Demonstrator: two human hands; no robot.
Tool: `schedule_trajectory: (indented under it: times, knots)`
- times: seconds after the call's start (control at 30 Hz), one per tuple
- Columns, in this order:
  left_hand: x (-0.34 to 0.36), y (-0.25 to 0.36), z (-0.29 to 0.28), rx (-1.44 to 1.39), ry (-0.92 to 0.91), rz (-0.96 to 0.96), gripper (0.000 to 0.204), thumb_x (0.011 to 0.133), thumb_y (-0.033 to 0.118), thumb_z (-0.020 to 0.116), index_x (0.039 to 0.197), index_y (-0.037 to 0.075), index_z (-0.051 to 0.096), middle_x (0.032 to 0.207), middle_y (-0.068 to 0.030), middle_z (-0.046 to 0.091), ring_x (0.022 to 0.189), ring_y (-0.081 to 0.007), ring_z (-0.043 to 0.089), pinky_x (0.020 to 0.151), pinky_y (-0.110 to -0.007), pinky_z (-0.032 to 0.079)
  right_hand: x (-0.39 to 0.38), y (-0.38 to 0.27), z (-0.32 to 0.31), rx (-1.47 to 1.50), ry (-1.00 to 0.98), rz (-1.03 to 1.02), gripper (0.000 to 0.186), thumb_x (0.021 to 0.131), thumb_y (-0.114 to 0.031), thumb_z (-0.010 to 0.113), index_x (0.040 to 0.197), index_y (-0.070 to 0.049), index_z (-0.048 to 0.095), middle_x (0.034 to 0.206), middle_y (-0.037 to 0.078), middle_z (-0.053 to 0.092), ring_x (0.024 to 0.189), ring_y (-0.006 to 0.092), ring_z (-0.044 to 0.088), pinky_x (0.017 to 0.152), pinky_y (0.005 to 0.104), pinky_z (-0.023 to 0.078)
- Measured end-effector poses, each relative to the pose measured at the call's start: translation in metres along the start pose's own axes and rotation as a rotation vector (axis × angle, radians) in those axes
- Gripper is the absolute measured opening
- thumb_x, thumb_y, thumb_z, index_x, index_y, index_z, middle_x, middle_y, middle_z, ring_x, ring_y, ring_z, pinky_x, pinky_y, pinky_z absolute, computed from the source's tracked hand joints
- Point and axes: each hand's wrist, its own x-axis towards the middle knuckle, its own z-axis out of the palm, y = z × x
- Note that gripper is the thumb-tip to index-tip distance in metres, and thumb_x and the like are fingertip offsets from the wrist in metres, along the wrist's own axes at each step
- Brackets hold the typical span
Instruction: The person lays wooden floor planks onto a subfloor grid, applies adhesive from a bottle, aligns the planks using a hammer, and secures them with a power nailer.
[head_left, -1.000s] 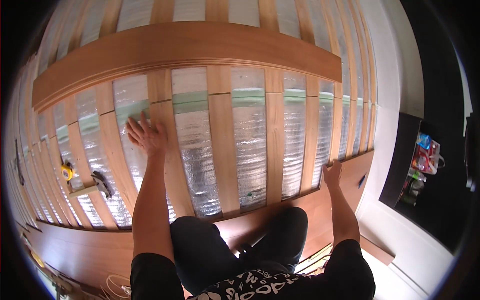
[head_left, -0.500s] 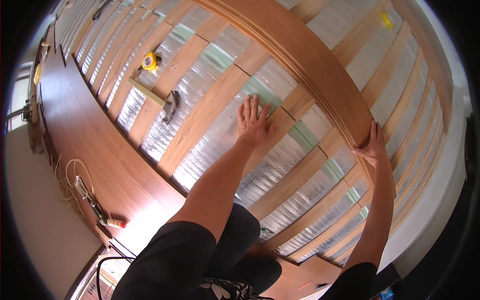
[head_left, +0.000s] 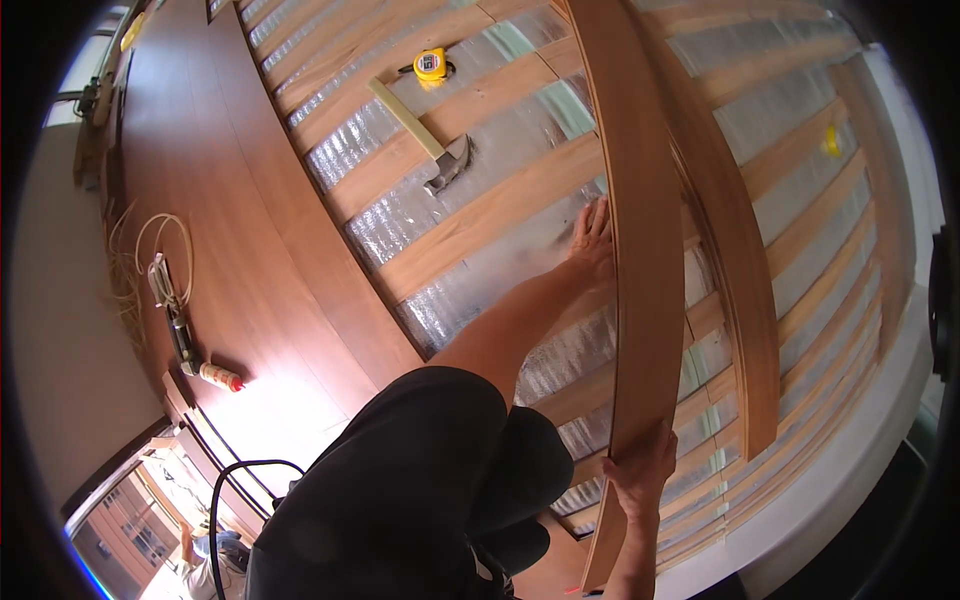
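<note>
My right hand (head_left: pixel 643 472) grips a long brown floorboard (head_left: pixel 645 250) near its close end, fingers wrapped around its edge. The board is raised over the wooden battens (head_left: pixel 490 225) and silvery foil (head_left: pixel 490 290). Beside the board's left edge, my left hand (head_left: pixel 594 240) lies with fingers stretched out over the foil; the board covers part of it, and whether it touches the board I cannot tell. A second brown floorboard (head_left: pixel 735 290) rests across the battens to the right. Left of my left hand lies a claw hammer (head_left: pixel 412 120) with a pale handle, below a yellow tape measure (head_left: pixel 430 66).
Laid brown flooring (head_left: pixel 225 190) borders the battens on the left. On it lie a dark tool (head_left: pixel 181 335) with a pale coiled hose and a red-tipped bottle (head_left: pixel 221 377). A yellow roll (head_left: pixel 832 142) sits far right. Another person (head_left: pixel 225 555) shows at lower left.
One floorboard now stands lifted in my right hand, apart from the other board, which stays on the battens. My view has turned, and my right hand appears lower and further left.
</note>
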Motion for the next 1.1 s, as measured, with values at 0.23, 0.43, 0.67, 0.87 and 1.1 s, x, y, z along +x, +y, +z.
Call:
schedule_trajectory:
  times: [0.23,0.43,0.67,0.87,1.1]
  knots:
    - [-0.037,-0.043,-0.119,-2.594,-0.562,-0.277,0.07,0.103,0.057,0.046,0.15,0.006,0.046,0.149,-0.0121,0.054,0.135,-0.028,0.053,0.112,-0.043,0.044,-0.114,-0.089,0.108,0.03,0.253,0.128,0.098,0.073,-0.041,0.085,0.15,-0.005,0.036,0.129,0.037,0.046,0.115,0.055,0.048,0.092,0.0626,0.043]
    - [-0.118,-0.067,-0.181,-2.197,-0.347,-0.526,0.052,0.101,0.03,0.062,0.145,0.003,0.051,0.143,-0.0133,0.059,0.132,-0.0287,0.055,0.112,-0.044,0.045,-0.175,-0.111,0.121,0.01,0.209,0.151,0.091,0.083,-0.044,0.077,0.153,-0.005,0.033,0.137,0.039,0.039,0.124,0.0548,0.042,0.101,0.063,0.036]
    - [-0.285,-0.141,-0.256,-2.061,-0.036,-0.577,0.047,0.096,0.013,0.066,0.14,0.001,0.053,0.139,-0.0133,0.061,0.128,-0.0287,0.058,0.11,-0.042,0.046,-0.192,-0.064,0.139,-0.144,0.175,-0.281,0.089,0.083,-0.042,0.075,0.152,-0.005,0.034,0.144,0.04,0.035,0.133,0.0557,0.037,0.109,0.065,0.031]
    - [-0.31,-0.214,-0.206,-1.976,-0.008,-0.673,0.045,0.096,0.013,0.069,0.137,0.001,0.056,0.134,-0.0114,0.063,0.125,-0.0285,0.06,0.108,-0.042,0.049,-0.136,-0.09,0.135,-0.331,-0.12,-0.18,0.105,0.075,-0.054,0.079,0.158,-0.011,0.03,0.153,0.031,0.032,0.142,0.0484,0.033,0.119,0.0536,0.027]
    - [-0.321,-0.268,-0.147,-1.957,-0.008,-0.752,0.038,0.1,0.012,0.062,0.136,0.002,0.058,0.131,-0.0094,0.065,0.122,-0.0265,0.06,0.104,-0.042,0.051,-0.099,-0.069,0.163,-0.216,-0.232,-0.211,0.12,0.063,-0.053,0.086,0.16,-0.013,0.029,0.154,0.033,0.032,0.143,0.0489,0.035,0.122,0.0513,0.025]
